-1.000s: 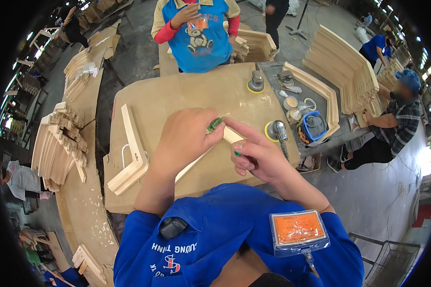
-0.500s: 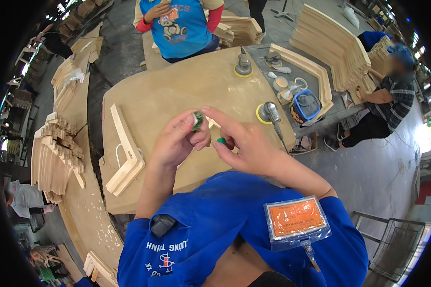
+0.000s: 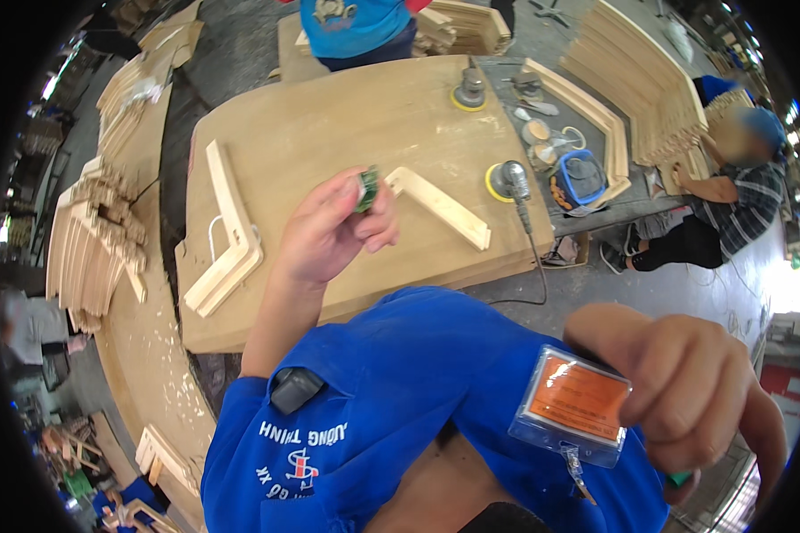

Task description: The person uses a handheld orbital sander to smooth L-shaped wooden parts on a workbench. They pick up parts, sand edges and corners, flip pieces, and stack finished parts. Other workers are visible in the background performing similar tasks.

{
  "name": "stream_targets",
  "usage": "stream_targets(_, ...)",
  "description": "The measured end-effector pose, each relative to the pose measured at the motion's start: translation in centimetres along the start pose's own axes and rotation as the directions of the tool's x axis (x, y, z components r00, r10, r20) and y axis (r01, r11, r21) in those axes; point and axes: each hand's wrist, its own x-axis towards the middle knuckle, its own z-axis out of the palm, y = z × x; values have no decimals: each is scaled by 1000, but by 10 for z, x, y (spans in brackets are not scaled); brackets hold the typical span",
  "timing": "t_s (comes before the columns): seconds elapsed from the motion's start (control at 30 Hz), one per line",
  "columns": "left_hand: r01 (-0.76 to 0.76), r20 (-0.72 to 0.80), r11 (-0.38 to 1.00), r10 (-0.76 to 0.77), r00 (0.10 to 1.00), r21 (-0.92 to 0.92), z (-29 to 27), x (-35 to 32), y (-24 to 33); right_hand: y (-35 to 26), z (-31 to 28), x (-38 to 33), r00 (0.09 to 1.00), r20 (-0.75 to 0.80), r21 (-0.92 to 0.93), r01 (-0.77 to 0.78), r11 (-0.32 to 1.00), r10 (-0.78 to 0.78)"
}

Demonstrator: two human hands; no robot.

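One small green object (image 3: 366, 188) sits clamped between the left hand (image 3: 333, 233) fingertips, above the wooden workbench (image 3: 329, 115); an angled wooden piece (image 3: 440, 206) lies just right. Right hand (image 3: 693, 391), curled shut, hangs well apart.

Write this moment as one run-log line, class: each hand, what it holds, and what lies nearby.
left hand: raised over wooden table, pinching small green object | right hand: closed, drawn back near orange badge | nearby: angled wood piece, sander

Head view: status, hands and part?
Left hand raised over workbench, pinching small green piece. Right hand fisted close to camera, green bit under it. L-shaped wood part lies untouched; sander beside it.
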Motion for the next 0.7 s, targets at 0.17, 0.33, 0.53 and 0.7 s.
stream_targets(0.17, 9, 12, 1000, -9, 1000, 10, 3, -3, -3, -7, 6, 13, 990, 133, -40, -42, 998, 47)
stream_targets(0.33, 42, -41, 998, -40, 998, 41, 1, -11, -6, 2, 46, 26, 954, -299, -311, -128, 942, 31)
stream_targets(0.53, 29, -8, 999, -29, 1000, -33, -11, -16, -8, -17, 20, 19, 979, 152, -236, -98, 967, 137)
stream_targets(0.7, 36, -58, 999, -36, 998, 5, -13, -21, -10, -14, 25, 15, 986, 111, -195, -102, 976, 125)
